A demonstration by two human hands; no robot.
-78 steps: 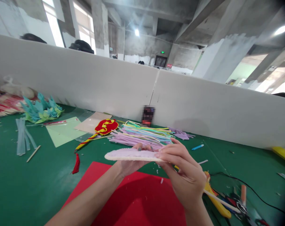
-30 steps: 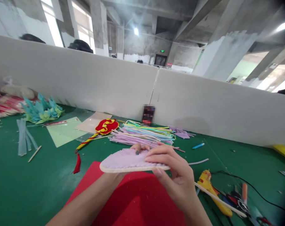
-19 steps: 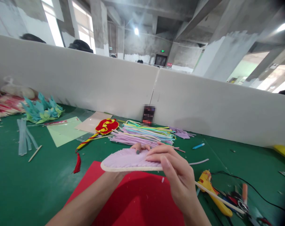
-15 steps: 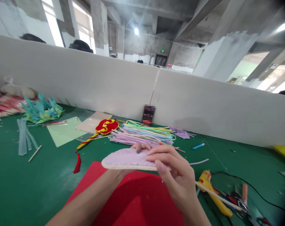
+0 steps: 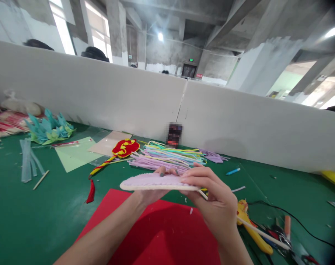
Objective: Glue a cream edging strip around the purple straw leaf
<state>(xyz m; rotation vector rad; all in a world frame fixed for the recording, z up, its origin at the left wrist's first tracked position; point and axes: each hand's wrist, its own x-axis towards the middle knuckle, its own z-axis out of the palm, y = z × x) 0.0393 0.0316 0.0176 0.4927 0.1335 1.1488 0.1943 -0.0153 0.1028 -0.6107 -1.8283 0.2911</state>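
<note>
A flat lilac woven fan piece (image 5: 153, 182) with a pale rim is held nearly edge-on above a red sheet (image 5: 156, 235). My left hand (image 5: 156, 193) supports it from below, fingertips curling over its far edge. My right hand (image 5: 215, 204) pinches its right end, thumb under and fingers on top. A thin pale stick (image 5: 262, 232) runs from under my right hand toward the lower right. Behind the fan lies a heap of lilac, blue and yellow strips (image 5: 167, 157).
On the green table (image 5: 31, 213): a red and yellow ornament with a tassel (image 5: 123, 149), a pale green sheet (image 5: 76, 156), teal paper flowers (image 5: 48, 129), clear sticks (image 5: 26, 162), a yellow glue gun (image 5: 251, 228) with a black cord, tools at lower right. A white partition (image 5: 101, 95) stands behind.
The fan piece has tipped from showing its lilac top to nearly edge-on and risen slightly. My right hand shifted right and regripped its end.
</note>
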